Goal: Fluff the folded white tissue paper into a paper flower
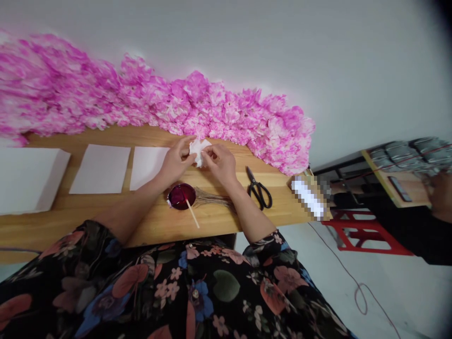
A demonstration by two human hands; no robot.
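Both my hands meet over the wooden table (106,221) and pinch a small crumpled white paper flower (198,149). My left hand (175,161) grips it from the left with closed fingers. From the right, my right hand (221,162) closes its fingertips on the same flower. Just below my hands stands a small round dish of dark red dye (181,196) with a thin wooden stick (192,214) leaning in it. A bundle of thin wires (212,200) lies beside the dish, under my right wrist.
A long heap of pink-and-white paper flowers (158,101) lines the wall behind the table. White paper sheets (100,168) lie at the left. Black scissors (259,190) rest right of my hands. A red stool (363,230) and another person's hand (441,195) are at far right.
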